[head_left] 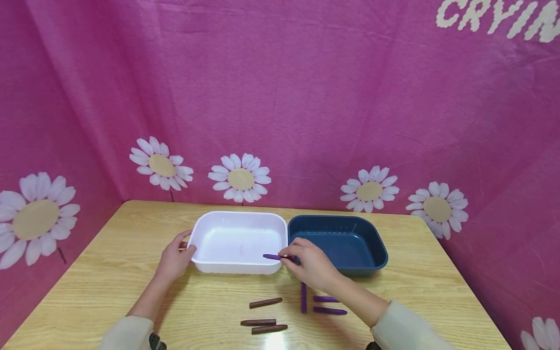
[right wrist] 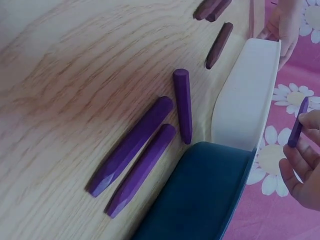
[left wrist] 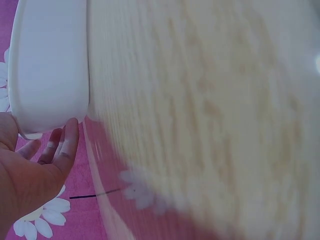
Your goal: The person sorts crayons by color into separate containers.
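Right hand (head_left: 308,265) grip pinches one purple crayon (head_left: 271,256), up by white bin (head_left: 236,268), mid-frame. Left hand (head_left: 174,256) grips bin's left rim. Left to do, apparently: three brown crayons (head_left: 269,329), three purple ones (head_left: 330,311), on desk (head_left: 205,306), lower centre.

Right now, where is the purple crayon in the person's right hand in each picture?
Head: the held purple crayon is near the centre, somewhat below the middle, in the right hand.
Left wrist: not in it.
Right wrist: near the right edge, about halfway up.
Shared landmark: the white tub, just left of centre in head, upper left in left wrist, upper right in right wrist.
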A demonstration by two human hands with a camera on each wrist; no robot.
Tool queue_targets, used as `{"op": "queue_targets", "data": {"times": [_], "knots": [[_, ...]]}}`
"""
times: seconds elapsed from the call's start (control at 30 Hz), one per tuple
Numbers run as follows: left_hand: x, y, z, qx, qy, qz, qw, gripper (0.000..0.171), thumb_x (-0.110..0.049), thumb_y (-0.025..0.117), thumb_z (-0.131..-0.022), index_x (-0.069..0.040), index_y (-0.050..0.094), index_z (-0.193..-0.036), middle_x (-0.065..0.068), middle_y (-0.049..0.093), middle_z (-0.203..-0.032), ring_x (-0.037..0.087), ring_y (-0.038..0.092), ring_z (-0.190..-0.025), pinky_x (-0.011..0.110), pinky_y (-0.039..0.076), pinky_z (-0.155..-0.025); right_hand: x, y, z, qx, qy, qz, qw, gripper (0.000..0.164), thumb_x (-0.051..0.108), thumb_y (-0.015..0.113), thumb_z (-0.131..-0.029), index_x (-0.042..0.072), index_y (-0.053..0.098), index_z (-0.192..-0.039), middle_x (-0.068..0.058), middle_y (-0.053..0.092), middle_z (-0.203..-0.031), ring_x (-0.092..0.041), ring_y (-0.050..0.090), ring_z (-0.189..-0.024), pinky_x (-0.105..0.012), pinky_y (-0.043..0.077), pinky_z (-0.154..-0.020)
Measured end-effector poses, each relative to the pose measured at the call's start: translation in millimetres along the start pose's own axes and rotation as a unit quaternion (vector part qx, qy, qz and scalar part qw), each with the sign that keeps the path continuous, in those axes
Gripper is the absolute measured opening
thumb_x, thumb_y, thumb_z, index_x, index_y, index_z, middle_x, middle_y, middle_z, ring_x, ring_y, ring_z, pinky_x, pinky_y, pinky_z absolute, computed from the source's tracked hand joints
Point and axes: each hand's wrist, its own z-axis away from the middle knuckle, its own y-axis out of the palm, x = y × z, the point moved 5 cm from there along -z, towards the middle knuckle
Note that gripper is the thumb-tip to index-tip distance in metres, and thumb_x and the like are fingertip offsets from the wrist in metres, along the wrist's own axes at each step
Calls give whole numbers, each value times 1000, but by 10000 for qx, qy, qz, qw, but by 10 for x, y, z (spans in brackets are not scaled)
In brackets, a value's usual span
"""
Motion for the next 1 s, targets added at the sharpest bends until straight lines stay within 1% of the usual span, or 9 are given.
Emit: {"op": "queue_targets", "data": {"times": [0.13,0.23,0.33,0.47,0.57,0.77,1.0], "knots": [[2,-5,8,17,-15,6,10000,53,-12,46,-91,-1,34,-142,26,52,-113,31,57,-98,29,58,-69,12,49,-59,98,78,-40,9999,13,18,70,-82,13,73,-94,3,60,-83,-8,48,-74,-16,43,-59],[0,-9,11,10,-10,-66,10000,53,-13,47,-91,-2,34,-142,26,52,-114,33,57,-101,29,58,-70,29,85,-107,95,37,-28,9999,13,18,70,-82,13,73,-94,3,61,-84,-9,51,-75,-17,45,-62],[3,-3,9,11,-21,-79,10000,54,-14,47,-92,-2,34,-142,26,52,-114,33,57,-101,28,58,-70,45,129,-156,125,-12,-131,9998,13,17,69,-83,12,73,-94,2,61,-83,-11,54,-76,-18,46,-62],[-6,16,11,39,-30,56,10000,54,-12,47,-91,-1,34,-142,27,52,-114,31,57,-98,27,58,-68,68,190,-214,185,-18,-266,9995,12,17,68,-84,11,73,-94,2,60,-80,-13,56,-75,-17,46,-62],[-19,20,19,36,-21,97,9999,54,-12,46,-91,-1,34,-142,27,52,-114,31,57,-98,27,59,-68,88,237,-263,205,3,-237,9995,12,18,67,-84,12,73,-94,3,60,-79,-11,56,-75,-17,46,-62],[-9,3,29,11,-42,51,10000,53,-12,47,-91,-1,34,-142,27,52,-114,32,56,-99,28,59,-69,108,370,-374,370,28,-121,9992,14,19,66,-85,12,73,-94,2,61,-80,-10,57,-75,-17,46,-62],[0,1,18,22,-63,56,10000,54,-12,47,-91,-2,34,-142,27,51,-115,32,56,-100,28,59,-70,85,531,-499,620,295,-170,9975,15,20,65,-86,11,73,-95,1,61,-80,-9,55,-75,-15,45,-62]]}}
